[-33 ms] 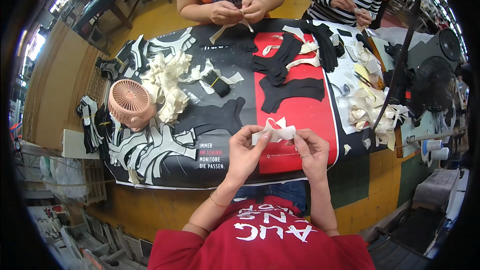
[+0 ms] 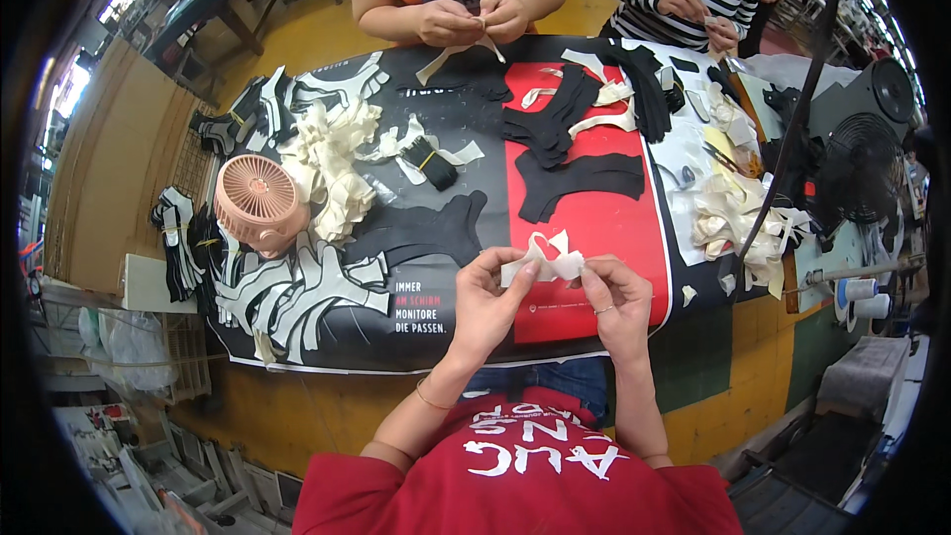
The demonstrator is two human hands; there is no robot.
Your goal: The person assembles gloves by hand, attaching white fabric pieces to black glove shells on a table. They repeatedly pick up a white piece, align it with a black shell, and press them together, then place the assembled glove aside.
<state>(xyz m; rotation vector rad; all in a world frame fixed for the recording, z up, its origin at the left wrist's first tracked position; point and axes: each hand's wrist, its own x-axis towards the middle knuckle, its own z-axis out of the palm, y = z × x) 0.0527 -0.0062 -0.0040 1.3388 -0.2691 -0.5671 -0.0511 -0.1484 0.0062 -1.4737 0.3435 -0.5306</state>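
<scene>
A small cream cloth piece (image 2: 561,267) is stretched between my two hands, above the red part of the table cover. My left hand (image 2: 485,299) pinches its left end, thumb on top. At the other end, the thumb and fingertips of my right hand (image 2: 618,305) close on the cloth's edge. A thin cream strip loops up behind the piece. Beyond my hands lies a black shaped cloth piece (image 2: 580,185), with a stack of black pieces (image 2: 548,122) farther off. Black cut pieces (image 2: 426,228) also lie to the left.
A pink fan (image 2: 260,200) stands at left beside a cream cloth heap (image 2: 332,163) and white, black-edged pieces (image 2: 307,297). A banded black bundle (image 2: 431,163) lies mid-table. Opposite, co-workers' hands (image 2: 471,22) hold cloth. A dark pole (image 2: 792,129) slants down at right, near another cream heap (image 2: 738,223).
The cream piece's right end has bent slightly by my right fingertips. Both hands stay nearly in the same place.
</scene>
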